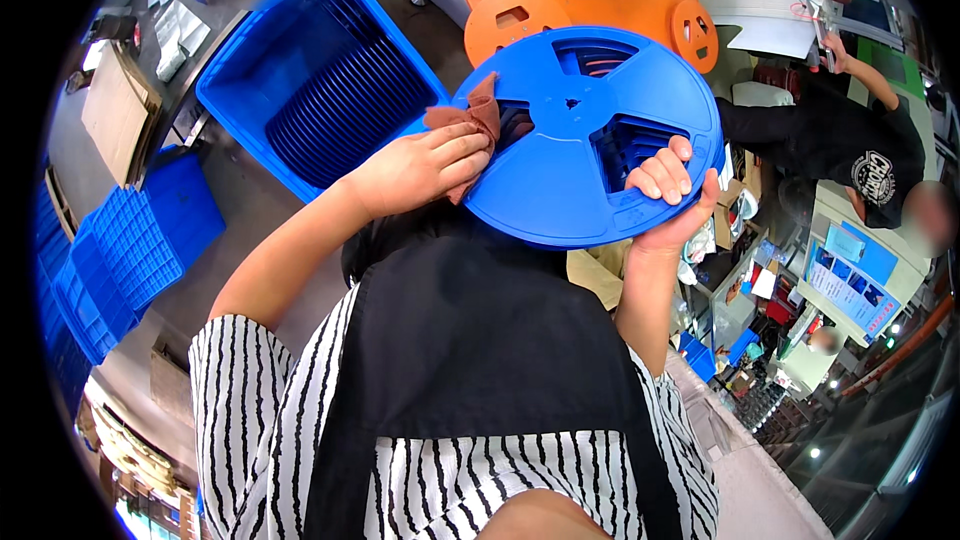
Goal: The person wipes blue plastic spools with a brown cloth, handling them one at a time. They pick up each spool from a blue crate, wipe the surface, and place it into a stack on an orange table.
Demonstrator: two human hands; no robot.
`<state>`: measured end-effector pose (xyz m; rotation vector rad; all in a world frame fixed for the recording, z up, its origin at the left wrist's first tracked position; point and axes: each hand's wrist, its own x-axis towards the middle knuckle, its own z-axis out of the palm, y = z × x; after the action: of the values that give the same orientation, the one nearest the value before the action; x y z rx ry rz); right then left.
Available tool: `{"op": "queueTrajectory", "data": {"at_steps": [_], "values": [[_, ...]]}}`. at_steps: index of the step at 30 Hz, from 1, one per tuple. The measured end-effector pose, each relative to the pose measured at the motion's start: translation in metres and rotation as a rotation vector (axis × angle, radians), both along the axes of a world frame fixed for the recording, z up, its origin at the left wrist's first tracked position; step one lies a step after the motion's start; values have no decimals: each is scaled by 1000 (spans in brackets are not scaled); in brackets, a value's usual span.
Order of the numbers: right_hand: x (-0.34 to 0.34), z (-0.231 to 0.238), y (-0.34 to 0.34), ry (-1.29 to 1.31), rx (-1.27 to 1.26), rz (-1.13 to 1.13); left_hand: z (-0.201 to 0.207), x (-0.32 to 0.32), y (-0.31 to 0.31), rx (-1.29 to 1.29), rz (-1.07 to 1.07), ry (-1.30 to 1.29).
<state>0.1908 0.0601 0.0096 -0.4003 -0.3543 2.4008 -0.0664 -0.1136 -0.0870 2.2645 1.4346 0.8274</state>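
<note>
A large blue plastic reel point(555, 185) with cut-out windows is held tilted in front of my dark apron. My left hand point(425, 168) is closed on a brown cloth point(483, 108), pressing it against the left edge of the reel. My right hand point(662, 185) grips the reel at its right rim, fingers through a window and thumb at the outer edge. More blue layers show through the windows; I cannot tell how many reels are stacked here. Left of the reel, a blue bin point(228, 95) holds a row of several blue discs point(350, 95) standing on edge.
Beyond the reel lies a big orange disc point(610, 0), with smaller orange round pieces point(512, 22) around it. Blue crates point(140, 250) and cardboard sheets point(100, 120) are at the left. A person in dark clothes point(860, 130) works at the right beside benches.
</note>
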Motion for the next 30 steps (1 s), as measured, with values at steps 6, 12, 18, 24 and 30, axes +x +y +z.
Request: {"op": "queueTrajectory", "data": {"at_steps": [6, 12, 18, 24, 30], "values": [[-15, 16, 6, -398, 104, -60, 21, -12, -28, -262, 161, -400], [3, 3, 0, -559, 53, -10, -8, -38, -81, -609, 671, -1698], [13, -7, -15, -539, 12, -15, -21, -48, -117, -386, 692, -2033], [9, -10, -24, -502, 70, 37, -25, -49, -139, -376, 713, -2106], [7, -10, -30, -537, 75, 19, -41, -55, -158, -334, 933, -2011]]}}
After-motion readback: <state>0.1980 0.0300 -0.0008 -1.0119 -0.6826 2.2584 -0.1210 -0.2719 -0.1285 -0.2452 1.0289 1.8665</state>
